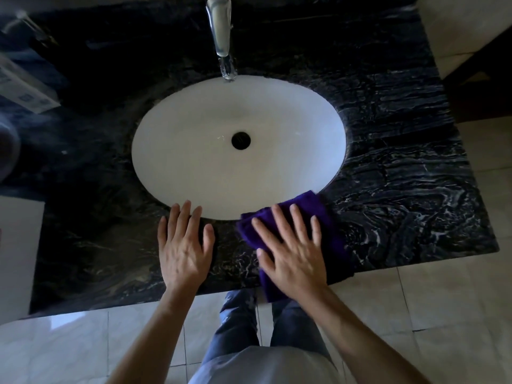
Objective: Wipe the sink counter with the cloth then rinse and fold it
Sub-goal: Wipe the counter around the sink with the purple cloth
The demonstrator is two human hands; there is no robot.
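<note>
Cloth under right palm, front edge of counter

Right hand [293,250] flat on purple cloth [329,217], lower centre-right of frame: fingers straight and spread, pressing, not curled round it. Cloth bunched on black marbled counter [401,189], far corner touching rim of white oval sink [194,120], near end hanging over counter's front edge. Middle of cloth hidden under hand; fold state unreadable.

Left hand [184,245] flat on bare counter just left of cloth, fingers straight, holding nothing, fingertips reaching sink rim.

Faucet [220,31] at top centre, base cut off by frame edge. Drain [241,140] dark, mid-basin. Basin wet or dry: cannot tell.

Upper left of frame dark and blurred: pale box-like object [25,87] and a round shape at left edge, neither identifiable. Tiled floor [415,314] along bottom; jeans and light shirt at bottom centre, cut off.
</note>
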